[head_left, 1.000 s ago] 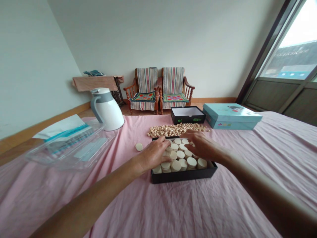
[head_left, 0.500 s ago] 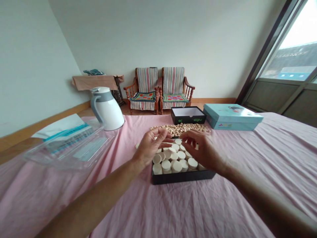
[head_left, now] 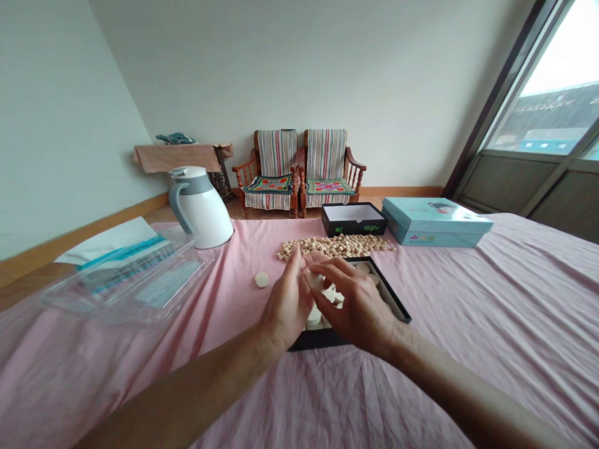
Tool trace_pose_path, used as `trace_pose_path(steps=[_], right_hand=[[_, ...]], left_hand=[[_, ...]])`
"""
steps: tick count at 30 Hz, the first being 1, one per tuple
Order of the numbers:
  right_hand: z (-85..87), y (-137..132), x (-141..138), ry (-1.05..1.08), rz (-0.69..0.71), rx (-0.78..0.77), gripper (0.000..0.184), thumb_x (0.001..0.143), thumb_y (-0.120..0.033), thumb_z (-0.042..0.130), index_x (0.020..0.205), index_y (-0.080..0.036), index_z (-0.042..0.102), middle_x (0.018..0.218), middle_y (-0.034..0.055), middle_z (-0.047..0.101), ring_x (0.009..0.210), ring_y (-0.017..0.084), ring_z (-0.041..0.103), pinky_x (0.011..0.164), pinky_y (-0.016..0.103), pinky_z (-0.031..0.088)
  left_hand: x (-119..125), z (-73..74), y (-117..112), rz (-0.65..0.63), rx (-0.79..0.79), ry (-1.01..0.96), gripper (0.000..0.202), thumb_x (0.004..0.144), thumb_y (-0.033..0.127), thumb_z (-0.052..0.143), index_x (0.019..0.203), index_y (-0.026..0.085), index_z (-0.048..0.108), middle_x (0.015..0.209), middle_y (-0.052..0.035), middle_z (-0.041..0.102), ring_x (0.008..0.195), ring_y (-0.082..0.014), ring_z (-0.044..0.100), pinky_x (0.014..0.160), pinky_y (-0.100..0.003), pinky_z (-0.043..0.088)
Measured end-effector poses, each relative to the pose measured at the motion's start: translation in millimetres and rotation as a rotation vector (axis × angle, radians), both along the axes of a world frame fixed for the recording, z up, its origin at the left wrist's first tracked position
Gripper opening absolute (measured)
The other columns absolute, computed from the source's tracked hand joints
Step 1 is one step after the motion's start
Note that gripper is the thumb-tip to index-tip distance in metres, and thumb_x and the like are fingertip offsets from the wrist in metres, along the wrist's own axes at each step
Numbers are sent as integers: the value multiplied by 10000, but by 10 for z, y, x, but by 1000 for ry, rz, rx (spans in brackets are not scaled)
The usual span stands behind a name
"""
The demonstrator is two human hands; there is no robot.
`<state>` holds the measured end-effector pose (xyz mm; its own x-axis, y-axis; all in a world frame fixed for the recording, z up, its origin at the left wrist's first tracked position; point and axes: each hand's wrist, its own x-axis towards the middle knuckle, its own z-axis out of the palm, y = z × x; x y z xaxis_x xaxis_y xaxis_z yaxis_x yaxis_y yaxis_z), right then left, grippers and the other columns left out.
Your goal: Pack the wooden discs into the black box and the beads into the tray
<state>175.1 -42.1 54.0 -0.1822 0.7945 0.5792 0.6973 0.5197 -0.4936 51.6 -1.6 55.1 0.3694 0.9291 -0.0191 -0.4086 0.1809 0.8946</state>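
Observation:
Both my hands are close together above a black tray point(head_left: 322, 340) of pale round discs point(head_left: 314, 317). My right hand point(head_left: 350, 298) reaches in with bent fingers and thumb around one pale disc point(head_left: 316, 282), at the palm side of the other hand. My left hand point(head_left: 290, 298) is cupped, thumb up and fingers stretched behind that disc; whether it also bears the disc is hidden. Much of the tray is covered by the hands. A single disc point(head_left: 261, 280) lies on the cloth to the left of the tray.
Many small beige pieces point(head_left: 334, 245) are spread behind the tray. Beyond them stand a black box point(head_left: 354, 226) and a light blue box point(head_left: 435, 231). A white jug point(head_left: 206, 215) and clear plastic packaging point(head_left: 140, 280) are on the left of the pink cloth point(head_left: 224, 399).
My hands have come together over the tray, the right moving left and the left turning thumb up. A disc now shows between them. The lone disc on the cloth is in fuller view.

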Motion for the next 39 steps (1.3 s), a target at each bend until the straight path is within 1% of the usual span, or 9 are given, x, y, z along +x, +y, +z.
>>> trace_pose_path(steps=[4, 7, 10, 13, 19, 25, 30, 36, 39], right_hand=[[37, 91, 440, -38, -201, 20, 235, 778, -178, 527, 980, -196, 647, 935, 63, 642, 745, 147, 585, 683, 277, 454], [-41, 208, 755, -157, -271, -94, 170, 747, -181, 524, 854, -179, 656, 806, 42, 640, 638, 133, 553, 601, 261, 407], [-180, 259, 842, -293, -243, -205, 151, 722, -176, 525, 807, -165, 649, 729, 35, 617, 663, 149, 546, 617, 259, 389], [-300, 262, 778, -393, -240, -262, 159, 706, -166, 532, 818, -143, 643, 771, 60, 601, 701, 156, 541, 637, 254, 382], [-352, 343, 755, -411, -342, -219, 182, 752, -185, 546, 889, -143, 657, 839, 87, 600, 761, 181, 549, 657, 267, 382], [-345, 410, 722, -347, -162, -210, 220, 745, -150, 540, 923, -173, 667, 902, 69, 657, 877, 198, 575, 793, 311, 405], [-393, 468, 642, -383, -134, -211, 147, 745, -181, 547, 851, -175, 650, 827, 58, 653, 819, 193, 564, 756, 305, 404], [-197, 427, 705, -263, -240, -107, 187, 733, -195, 538, 880, -187, 654, 809, 39, 620, 725, 159, 551, 685, 278, 394], [-136, 338, 756, -292, -281, -130, 130, 748, -233, 527, 777, -186, 644, 720, 28, 592, 659, 148, 527, 628, 270, 370]], left_hand=[[-295, -38, -28, 191, 210, -35, 399, 929, 480, 361, 990, 157, 587, 1044, -99, 622, 950, -198, 590, 785, -319, 500], [-572, -168, -11, 302, 265, 14, 370, 917, 470, 403, 996, 158, 585, 1013, -86, 616, 914, -184, 582, 752, -298, 489], [-776, -365, 35, 379, 308, 97, 364, 915, 467, 404, 1008, 159, 574, 1007, -81, 612, 890, -180, 583, 713, -285, 482], [-874, -538, 103, 442, 367, 173, 352, 914, 457, 407, 1010, 159, 569, 988, -76, 617, 868, -174, 586, 692, -274, 477], [-908, -653, 198, 431, 341, 219, 402, 885, 501, 446, 1024, 146, 571, 953, -89, 636, 821, -180, 600, 666, -280, 483], [-922, -658, 179, 393, 365, 247, 378, 888, 478, 460, 1011, 140, 577, 955, -98, 634, 783, -175, 603, 646, -276, 477], [-931, -666, 174, 387, 375, 266, 387, 892, 483, 456, 1019, 139, 578, 944, -101, 643, 763, -174, 608, 631, -272, 470], [-931, -671, 178, 393, 375, 304, 383, 893, 479, 455, 1015, 137, 579, 915, -95, 649, 744, -171, 613, 626, -275, 479], [-922, -665, 173, 398, 366, 301, 389, 876, 490, 482, 1001, 136, 586, 911, -94, 652, 735, -172, 615, 617, -272, 481]])
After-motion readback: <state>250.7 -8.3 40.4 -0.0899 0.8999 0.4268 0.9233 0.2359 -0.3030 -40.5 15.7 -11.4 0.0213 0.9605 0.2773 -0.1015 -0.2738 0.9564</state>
